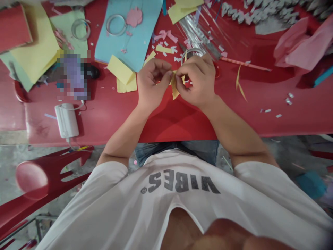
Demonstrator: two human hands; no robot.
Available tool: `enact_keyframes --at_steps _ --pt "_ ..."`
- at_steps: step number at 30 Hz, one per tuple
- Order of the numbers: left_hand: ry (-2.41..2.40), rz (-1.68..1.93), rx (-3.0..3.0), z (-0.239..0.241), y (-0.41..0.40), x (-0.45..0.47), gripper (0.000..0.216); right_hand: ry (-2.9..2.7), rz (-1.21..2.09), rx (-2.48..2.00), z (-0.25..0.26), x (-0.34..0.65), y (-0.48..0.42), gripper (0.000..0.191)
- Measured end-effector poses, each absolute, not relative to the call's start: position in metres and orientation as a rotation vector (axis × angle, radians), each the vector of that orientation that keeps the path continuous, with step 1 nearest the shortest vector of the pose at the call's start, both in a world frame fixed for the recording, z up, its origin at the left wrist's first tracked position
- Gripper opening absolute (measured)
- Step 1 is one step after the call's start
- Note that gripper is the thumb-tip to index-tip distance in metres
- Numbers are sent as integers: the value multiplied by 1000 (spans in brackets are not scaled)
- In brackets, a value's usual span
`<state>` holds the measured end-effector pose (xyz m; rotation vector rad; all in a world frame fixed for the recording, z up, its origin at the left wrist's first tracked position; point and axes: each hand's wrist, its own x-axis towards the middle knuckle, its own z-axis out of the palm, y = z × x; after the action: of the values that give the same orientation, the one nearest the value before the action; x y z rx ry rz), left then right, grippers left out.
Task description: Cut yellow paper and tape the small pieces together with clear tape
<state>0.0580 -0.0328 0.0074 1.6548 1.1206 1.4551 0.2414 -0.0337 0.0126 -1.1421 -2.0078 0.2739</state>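
Note:
A small piece of yellow paper (pixel 175 91) is pinched between my two hands over the red table. My left hand (pixel 153 81) grips it with thumb and index fingertip, the other fingers curled. On its other side my right hand (pixel 199 80) pinches it the same way. Folded yellow paper (pixel 122 73) lies just left of my left hand. Behind my right hand is a roll of tape (pixel 193 51), partly hidden. Red scissors handles (pixel 216 69) show beside the right hand. Yellow strips and white scraps lie beyond the hands.
A blue sheet (pixel 130 45) bears another tape roll (pixel 116 25) and a pink paper flower (pixel 134 17). To the left lies a white power bank (pixel 66 119) with a cable. A striped pencil (pixel 244 64) and pink tissue paper (pixel 301 48) are at the right. A red chair (pixel 47 184) stands left.

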Motion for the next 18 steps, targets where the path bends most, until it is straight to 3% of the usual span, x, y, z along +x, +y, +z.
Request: enact_keyframes --at_steps 8,18 --pt "1140 1427 1624 14 -37 57 34 -1954 222 -1136 15 242 -35 27" --pt "1102 1448 1661 14 -37 58 46 -1939 249 -1085 15 241 -33 25"
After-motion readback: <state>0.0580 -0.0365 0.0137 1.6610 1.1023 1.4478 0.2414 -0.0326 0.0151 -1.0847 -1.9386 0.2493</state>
